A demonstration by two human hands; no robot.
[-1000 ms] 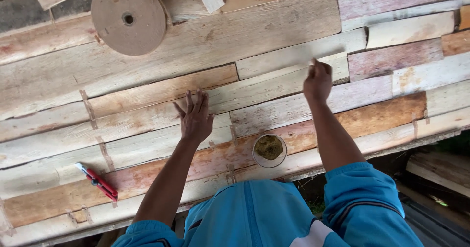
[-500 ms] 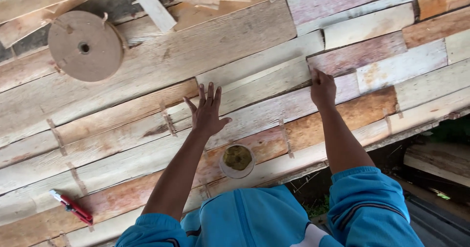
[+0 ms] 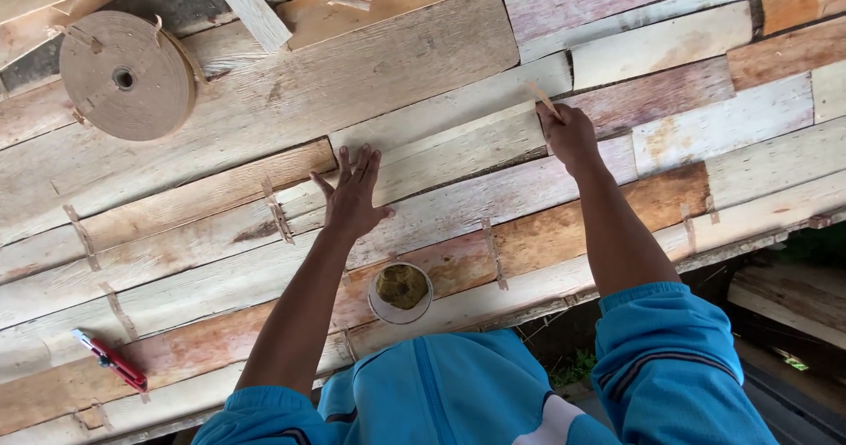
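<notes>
Left hand (image 3: 352,194) lay flat, fingers spread, on the veneer sheets (image 3: 423,159), right hand (image 3: 568,135) pinched a thin tape strip (image 3: 542,99) just right of it, glue cup (image 3: 401,292) below, tape roll (image 3: 123,77) upper left.

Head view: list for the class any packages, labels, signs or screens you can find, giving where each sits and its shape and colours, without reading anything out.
No labels, signs or screens show.
Small round tub: near the table's front edge between the arms, white rim, greenish-brown contents.
Roll of brown paper tape: upper left on the veneer sheets, flat round disc, tan.
</notes>
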